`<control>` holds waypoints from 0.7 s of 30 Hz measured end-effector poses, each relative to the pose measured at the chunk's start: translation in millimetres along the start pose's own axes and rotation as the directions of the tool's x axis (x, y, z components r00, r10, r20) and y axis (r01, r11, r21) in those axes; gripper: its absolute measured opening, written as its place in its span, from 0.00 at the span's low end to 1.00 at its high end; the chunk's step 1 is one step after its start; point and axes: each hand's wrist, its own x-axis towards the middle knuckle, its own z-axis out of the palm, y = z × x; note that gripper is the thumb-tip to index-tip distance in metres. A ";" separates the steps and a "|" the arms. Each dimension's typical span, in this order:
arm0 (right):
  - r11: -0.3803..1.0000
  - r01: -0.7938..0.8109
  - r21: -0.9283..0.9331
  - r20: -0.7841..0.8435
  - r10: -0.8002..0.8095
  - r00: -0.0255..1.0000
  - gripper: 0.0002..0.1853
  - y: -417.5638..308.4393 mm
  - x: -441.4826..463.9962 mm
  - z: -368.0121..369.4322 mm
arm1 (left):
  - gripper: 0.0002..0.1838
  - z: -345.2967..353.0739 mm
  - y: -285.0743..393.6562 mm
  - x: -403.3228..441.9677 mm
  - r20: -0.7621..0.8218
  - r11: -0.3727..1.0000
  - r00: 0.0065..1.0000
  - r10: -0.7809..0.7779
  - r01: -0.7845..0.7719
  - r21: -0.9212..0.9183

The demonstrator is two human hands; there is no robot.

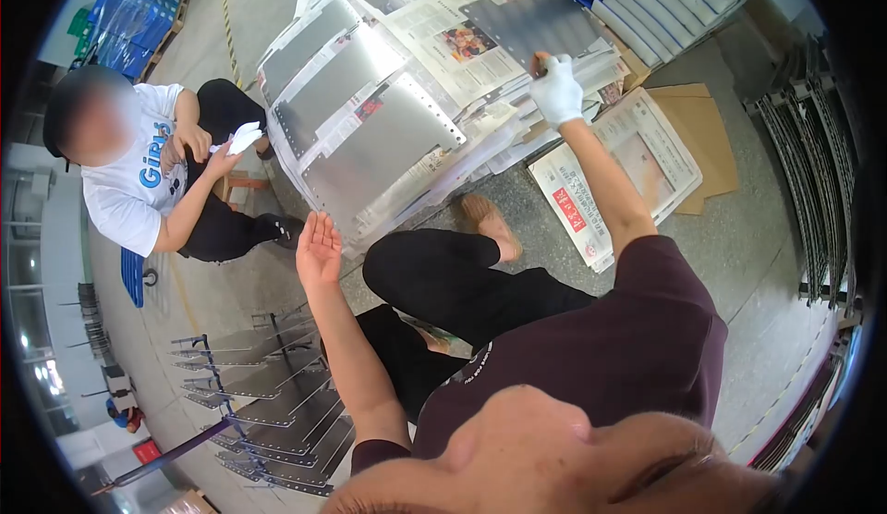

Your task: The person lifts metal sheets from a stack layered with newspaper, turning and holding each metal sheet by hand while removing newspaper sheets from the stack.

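Observation:
My right hand (557, 96), in a white glove with some fingertips showing bare, is closed at the near corner of a dark, shiny metal sheet (531, 22). The sheet lies on newspaper on top of a large stack. Bare and palm up, my left hand (320, 250) is open with its fingers stretched out. It is just off the near left corner of the stack and holds nothing. Closest to it is a grey metal sheet (383, 149) with small holes along its edges, lying over the stack's side. Newspaper (443, 47) separates the sheets.
A seated person (148, 158) at the left holds a white cloth or glove. More newspaper (619, 177) and cardboard (702, 140) lie on the floor at right. A rack of metal sheets (268, 403) stands behind my left arm. White-edged panels (670, 1) stand upper right.

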 end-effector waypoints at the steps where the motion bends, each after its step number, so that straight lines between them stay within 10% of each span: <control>1: 1.000 0.004 0.000 0.026 -0.004 1.000 0.15 0.5 7.9 15.6 | 0.15 0.8 -2.1 2.0 -0.013 1.000 1.000 -0.002 0.002 0.005; 21: 0.983 -0.094 -0.159 0.187 0.123 0.975 0.15 -61.1 90.2 210.2 | 0.16 52.7 -7.6 -3.7 0.050 0.979 0.999 -0.004 -0.006 0.203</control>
